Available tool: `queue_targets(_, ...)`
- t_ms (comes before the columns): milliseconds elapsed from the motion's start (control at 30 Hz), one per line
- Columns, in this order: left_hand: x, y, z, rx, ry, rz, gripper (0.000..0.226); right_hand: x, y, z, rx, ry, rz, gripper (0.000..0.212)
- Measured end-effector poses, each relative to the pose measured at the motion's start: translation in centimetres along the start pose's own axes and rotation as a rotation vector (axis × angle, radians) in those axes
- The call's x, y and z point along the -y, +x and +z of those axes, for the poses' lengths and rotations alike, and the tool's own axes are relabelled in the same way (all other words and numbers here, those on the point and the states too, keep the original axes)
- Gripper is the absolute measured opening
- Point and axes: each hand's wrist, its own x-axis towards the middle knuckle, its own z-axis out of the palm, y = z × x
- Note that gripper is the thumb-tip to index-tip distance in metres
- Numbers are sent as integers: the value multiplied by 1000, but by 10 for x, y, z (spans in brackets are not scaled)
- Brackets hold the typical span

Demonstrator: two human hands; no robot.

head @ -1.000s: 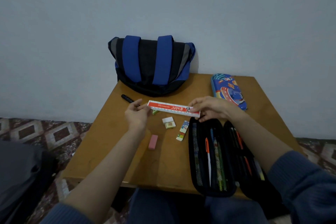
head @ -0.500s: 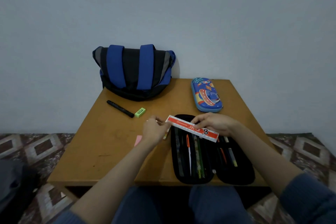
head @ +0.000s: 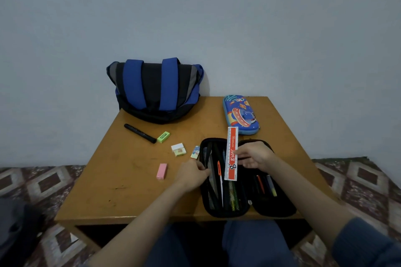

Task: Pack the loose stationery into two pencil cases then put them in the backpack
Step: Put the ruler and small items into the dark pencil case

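A wooden table [head: 130,180] is standing against a pale grey-blue wall [head: 195,17], on a floor [head: 43,184] patterned in brown and cream diamonds. The right hand [head: 256,156] is pinching a red ruler [head: 231,154], holding it lengthwise over the open black case [head: 225,214] at the table's front edge. The left hand [head: 191,174] is gripping that case's left rim with curled fingers. A backpack [head: 155,91] is leaning on the wall, and a blue case [head: 240,115] is lying to its right. A marker [head: 140,133], a green eraser [head: 163,137], a white eraser [head: 178,149] and a pink eraser [head: 161,171] are lying loose on the table, left of the black case.
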Motion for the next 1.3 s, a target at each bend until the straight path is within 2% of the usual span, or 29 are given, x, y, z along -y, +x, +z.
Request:
queue_targets(200, 6, 2, -1, 20, -113, -12, 14, -7, 0, 27, -133, -127, -33, 16)
queue_targets(400, 7, -1, 0, 12, -190, 22, 16, -13, -3, 56, -51, -410, 83, 12)
queue_targets(467, 7, -1, 1, -1, -188, 31, 18, -13, -2, 62, -70, -446, 65, 17)
queue_targets(633, 10, 0, 2, -5, -168, 81, 18, -15, 2, 70, -104, -486, -21, 11)
queue_targets(800, 18, 1, -3, 27, -254, 74, 21, -18, 4, 71, -179, -787, -159, 11)
queue_targets(967, 34, 5, -16, -114, -264, 15, 19, -18, 5, 70, -197, -859, -255, 9)
queue_targets(1133, 57, 7, -33, -204, -302, -37, 19, -12, 7, 71, -135, -837, -208, 13)
queue_targets(1233, 67, 8, -42, -333, -310, -64, 20, -9, 6, 72, -260, -790, -378, 14)
queue_targets(1300, 75, 9, -49, -406, -299, -96, 21, -8, -1, 72, -261, -814, -517, 14)
